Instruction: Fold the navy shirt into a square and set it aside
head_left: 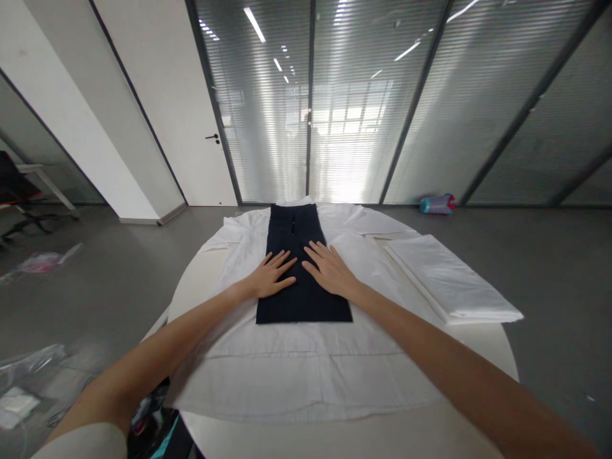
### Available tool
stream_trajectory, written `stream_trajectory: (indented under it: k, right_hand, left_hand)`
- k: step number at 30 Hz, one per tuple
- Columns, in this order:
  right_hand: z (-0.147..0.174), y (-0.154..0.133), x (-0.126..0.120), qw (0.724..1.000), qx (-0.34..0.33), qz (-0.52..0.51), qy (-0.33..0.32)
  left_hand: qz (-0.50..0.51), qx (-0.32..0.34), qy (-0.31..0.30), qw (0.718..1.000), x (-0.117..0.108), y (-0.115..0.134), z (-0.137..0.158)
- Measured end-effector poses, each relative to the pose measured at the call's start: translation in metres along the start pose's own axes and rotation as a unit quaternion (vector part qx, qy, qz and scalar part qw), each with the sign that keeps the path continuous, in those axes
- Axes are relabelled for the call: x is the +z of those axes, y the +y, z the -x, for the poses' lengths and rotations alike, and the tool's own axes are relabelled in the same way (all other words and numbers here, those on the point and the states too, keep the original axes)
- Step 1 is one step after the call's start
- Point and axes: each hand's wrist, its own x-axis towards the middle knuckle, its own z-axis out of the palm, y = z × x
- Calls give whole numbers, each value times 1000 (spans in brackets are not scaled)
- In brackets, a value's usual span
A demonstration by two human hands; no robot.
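Observation:
A white shirt-like garment (296, 376) lies spread out flat, with its sleeves out to both sides at the far end. On its middle rests a flat, dark navy panel (306, 306) with a narrow slot near its far edge; I cannot tell whether it is stiff board or cloth. My left hand (272, 275) lies on the panel's left side, fingers spread. Across from it, my right hand (329, 271) presses flat on the right side, fingers also apart. Neither hand grips anything.
Under the garment stands a round white table (492, 350). A folded white cloth (454, 274) lies at its right, overhanging the edge. Clear plastic wrapping (31, 366) is on the floor at left, a blue-and-red object (437, 204) by the glass wall, an office chair (19, 197) far left.

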Motion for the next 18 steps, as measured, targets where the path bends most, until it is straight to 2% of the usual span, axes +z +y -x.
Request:
stream_trajectory:
  k: [3, 5, 7, 9, 10, 11, 14, 18]
  right_hand:
    - [-21, 8, 8, 999, -4, 16, -30]
    - [-30, 11, 11, 999, -4, 35, -30]
    - [-33, 12, 14, 999, 8, 51, -13]
    - [-32, 11, 18, 998, 23, 54, 2]
    - [-30, 10, 19, 998, 29, 51, 7]
    - [-29, 10, 21, 998, 33, 48, 10]
    - [-26, 9, 23, 999, 38, 36, 12]
    - [-25, 12, 23, 999, 33, 31, 22]
  left_hand:
    - [-2, 16, -12, 1000, 1, -4, -9]
    - [29, 19, 22, 999, -8, -13, -22]
    - [122, -32, 79, 989, -21, -30, -45]
    - [258, -144, 148, 944, -34, -54, -75]
    - [326, -209, 177, 905, -41, -66, -92]
    - [361, -249, 193, 878, -46, -79, -109]
    - [415, -310, 213, 828, -53, -112, -150]
    - [481, -363, 240, 761, -47, -135, -179]
